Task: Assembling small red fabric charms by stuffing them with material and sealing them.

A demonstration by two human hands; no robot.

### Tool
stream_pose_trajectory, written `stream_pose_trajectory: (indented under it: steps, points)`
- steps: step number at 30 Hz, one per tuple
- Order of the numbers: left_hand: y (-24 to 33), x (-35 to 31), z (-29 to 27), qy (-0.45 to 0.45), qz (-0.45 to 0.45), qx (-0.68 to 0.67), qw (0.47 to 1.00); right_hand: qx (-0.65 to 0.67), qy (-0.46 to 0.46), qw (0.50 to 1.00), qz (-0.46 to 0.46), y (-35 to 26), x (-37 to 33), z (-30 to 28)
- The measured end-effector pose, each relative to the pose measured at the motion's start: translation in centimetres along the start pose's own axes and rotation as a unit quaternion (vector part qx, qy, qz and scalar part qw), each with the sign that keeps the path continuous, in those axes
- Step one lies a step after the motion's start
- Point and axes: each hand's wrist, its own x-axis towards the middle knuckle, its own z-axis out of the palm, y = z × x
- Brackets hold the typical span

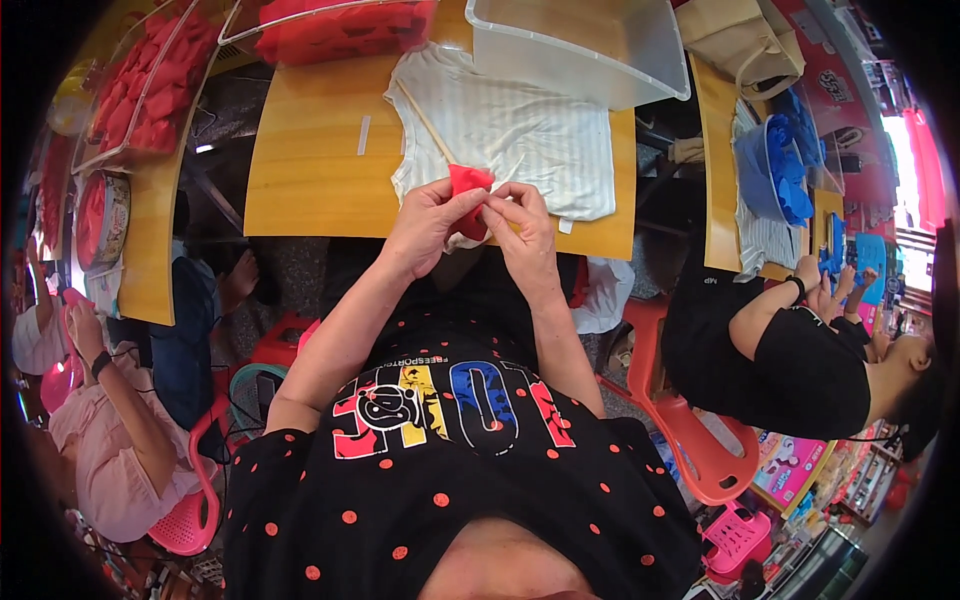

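Note:
A soft red piece (468,180), perhaps a balloon or cloth, is gripped between both hands above the table's near edge. My left hand (425,222) is closed on it, thumb on top. My right hand (525,225) pinches its right edge, fingertips close to my left thumb. A thin wooden stick (425,122) slants up and left from the red piece; whether it goes inside is hidden. Beneath the stick a white striped cloth (560,150) lies spread over the wooden table (310,170). More red shows below my fingers, partly covered by them.
A clear plastic bin (590,85) stands on the cloth's far side. Bins of red pieces (345,35) are at the far left. A white strip (364,135) lies left of the cloth. Co-workers sit on both sides; a blue-filled tub (765,175) stands on the right table.

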Motion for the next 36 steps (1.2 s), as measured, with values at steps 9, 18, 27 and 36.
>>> stream_pose_trajectory:
  steps: [9,18,27,36]
  points:
    - [0.3,-0.4,0.7,-0.034,-0.049,-0.078,0.995,0.185,0.010,0.981,0.053,-1.0,0.1,1.4]
    - [1.4,-1.5,-1.5,-0.015,0.026,-0.184,0.983,0.079,0.042,0.996,-0.010,-4.8,3.4,0.6]
    - [2.6,-7.6,-9.1,0.116,0.122,-0.128,0.977,0.013,-0.053,0.973,-0.224,-4.0,7.1,10.1]
    - [2.9,-10.0,-12.5,0.193,0.147,-0.123,0.962,-0.060,-0.036,0.968,-0.242,-7.1,7.5,11.8]
